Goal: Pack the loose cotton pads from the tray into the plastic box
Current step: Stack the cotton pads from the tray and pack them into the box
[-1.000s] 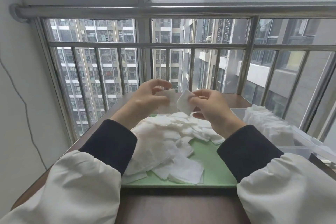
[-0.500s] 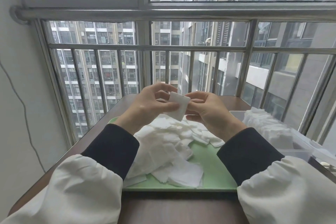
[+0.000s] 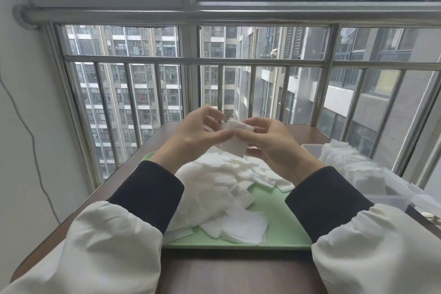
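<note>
Left hand (image 3: 191, 136): raised above the far half of the tray, with its grip clamped on the held pads; thumb and fingertips pinch their left side.
Right hand (image 3: 269, 148): level with the left one and just beside it. Its grip is also clamped on the held pads, the fingers curled round their right side.
Held pads (image 3: 235, 148): white and square, caught between both hands in the air, clear of the heap below. It looks like a thin stack, though the count cannot be told from here.
Loose cotton pads (image 3: 214, 188): a jumbled white heap on the left and middle of the tray, some lying flat near its front edge.
Tray (image 3: 279, 217): pale green, flat on the table, bare along its right front part.
Plastic box (image 3: 386, 199): clear, on the table just right of the tray, lid off.
Packed pads (image 3: 350, 164): a white row standing on edge inside the plastic box.
Table (image 3: 229, 272): dark brown wood, set against the railing.
Railing (image 3: 214, 61): metal bars across the window, with tower blocks beyond.
Sleeves (image 3: 148, 188): dark cuffs under white oversleeves on both forearms.
</note>
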The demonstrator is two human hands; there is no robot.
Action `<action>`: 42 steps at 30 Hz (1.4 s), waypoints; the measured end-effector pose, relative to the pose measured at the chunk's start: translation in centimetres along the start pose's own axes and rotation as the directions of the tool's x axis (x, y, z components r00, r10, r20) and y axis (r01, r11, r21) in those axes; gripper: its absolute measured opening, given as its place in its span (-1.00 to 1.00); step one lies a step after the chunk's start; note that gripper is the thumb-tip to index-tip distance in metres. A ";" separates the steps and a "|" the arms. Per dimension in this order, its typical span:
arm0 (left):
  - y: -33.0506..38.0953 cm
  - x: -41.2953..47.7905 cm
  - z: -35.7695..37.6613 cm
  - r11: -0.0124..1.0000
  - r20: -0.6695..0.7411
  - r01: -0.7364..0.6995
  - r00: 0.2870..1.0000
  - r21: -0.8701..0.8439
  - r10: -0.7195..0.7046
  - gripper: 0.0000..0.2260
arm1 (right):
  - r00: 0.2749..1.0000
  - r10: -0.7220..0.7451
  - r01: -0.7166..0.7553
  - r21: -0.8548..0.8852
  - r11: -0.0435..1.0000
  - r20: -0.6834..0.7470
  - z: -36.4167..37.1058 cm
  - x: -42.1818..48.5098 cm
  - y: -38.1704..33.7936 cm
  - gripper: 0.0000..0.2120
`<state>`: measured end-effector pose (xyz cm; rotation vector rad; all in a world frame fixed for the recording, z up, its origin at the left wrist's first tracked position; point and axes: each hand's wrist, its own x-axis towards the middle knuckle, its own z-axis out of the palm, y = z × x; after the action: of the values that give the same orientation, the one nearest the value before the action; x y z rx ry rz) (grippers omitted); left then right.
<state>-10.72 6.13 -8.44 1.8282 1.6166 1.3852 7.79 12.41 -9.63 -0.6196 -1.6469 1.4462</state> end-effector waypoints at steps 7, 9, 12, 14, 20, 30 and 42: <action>-2.1 0.0 -0.9 0.830 0.225 0.011 0.961 0.557 -0.163 -0.76 | 0.971 0.039 -0.050 -0.043 0.998 -0.236 -0.8 0.6 0.1 -0.86; -2.2 0.0 -0.7 0.805 0.264 0.010 0.942 0.594 -0.206 -0.68 | 0.975 0.036 -0.053 -0.069 0.996 -0.219 -0.7 0.5 0.2 -0.87; -2.4 0.1 -0.7 0.813 0.276 0.019 0.936 0.583 -0.220 -0.71 | 0.979 0.036 -0.052 -0.078 0.996 -0.198 -0.4 0.5 0.2 -0.85; -2.5 0.1 -0.7 0.822 0.263 0.020 0.943 0.569 -0.205 -0.80 | 0.979 0.037 -0.053 -0.071 0.996 -0.200 -0.5 0.4 0.2 -0.86; -2.3 0.3 -0.9 0.886 0.188 0.058 0.969 0.460 -0.161 -0.90 | 0.971 0.057 -0.074 -0.063 0.995 -0.230 -0.6 0.6 0.3 -0.91; 0.0 0.0 -0.4 0.999 0.137 -0.019 0.990 -0.031 0.023 -0.88 | 0.968 0.097 -0.115 -0.066 0.991 -0.231 -0.6 0.5 0.4 -0.87; 0.2 -0.2 0.2 0.993 0.094 -0.099 0.990 -0.061 0.104 -0.92 | 0.996 0.069 -0.070 -0.005 0.998 -0.053 0.4 -0.2 0.0 -0.78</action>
<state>-10.48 5.94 -8.48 1.9376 1.4409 1.3472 7.62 12.02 -9.64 -0.7196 -1.6043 1.4616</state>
